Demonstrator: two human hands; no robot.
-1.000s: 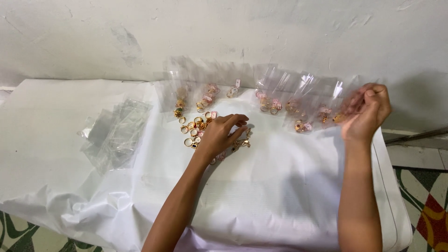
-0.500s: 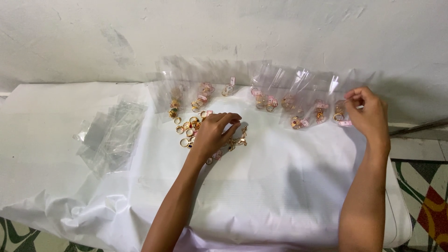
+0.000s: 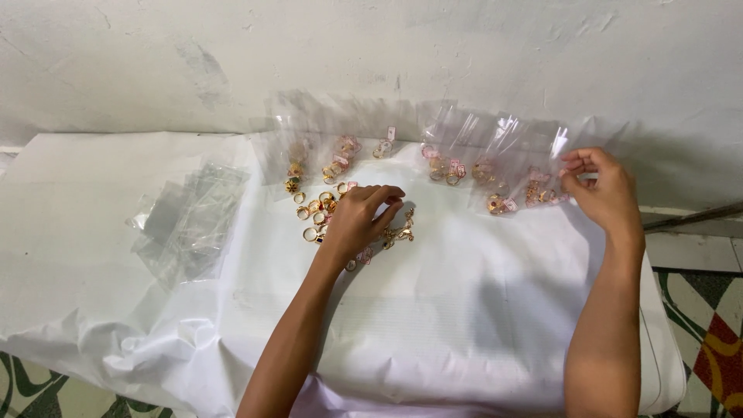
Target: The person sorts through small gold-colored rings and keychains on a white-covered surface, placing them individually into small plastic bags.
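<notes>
Single head-mounted view, looking steeply down and forward over a table draped in white sheeting point(image 3: 464, 325) toward the pale wall point(image 3: 371, 46) behind its far edge. The camera sits close above the near edge, so both forearms enter from the bottom of the frame and reach away from it, the left hand point(image 3: 360, 220) near the middle and the right hand point(image 3: 604, 190) toward the far right corner. Patterned floor point(image 3: 708, 340) shows past the table's right edge and near left corner.
</notes>
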